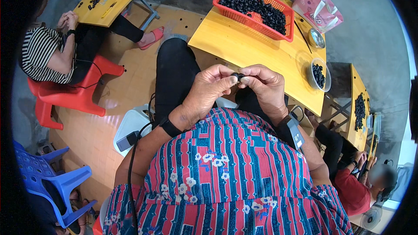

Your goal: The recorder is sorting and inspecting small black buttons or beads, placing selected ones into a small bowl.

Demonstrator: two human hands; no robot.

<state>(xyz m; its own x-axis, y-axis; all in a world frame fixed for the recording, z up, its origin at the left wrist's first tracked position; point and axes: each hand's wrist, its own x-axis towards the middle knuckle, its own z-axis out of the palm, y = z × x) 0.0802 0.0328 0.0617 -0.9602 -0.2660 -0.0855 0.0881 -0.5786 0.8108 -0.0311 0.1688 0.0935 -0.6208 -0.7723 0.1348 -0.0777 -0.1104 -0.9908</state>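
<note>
Worktop [235, 39], yellow and set at an angle, spreads from twelve round to three o'clock of you, its near edge running just beside your fingertips. Upon it, between twelve and one o'clock, sits a red perforated basket [250, 19], heaped with black ring-like parts [257, 5] and well apart from you. Your left hand [203, 86] comes in from eight o'clock and your right hand [264, 83] from four; both are closed in a thumb-and-finger pinch, meeting nearly tip to tip. Out at three o'clock a clear plastic tub [328, 77] holds more such black parts, and your right hand is clearly the nearer one to it. At two o'clock, past the tub, stands a steel bowl [317, 39]. Smallest of all, the black piece [237, 76] lies right between your two pinches, gripped from both ends, equally near either hand. Its long axis seems to run roughly from nine to three; whether it is one part or two joined, you cannot tell.
</note>
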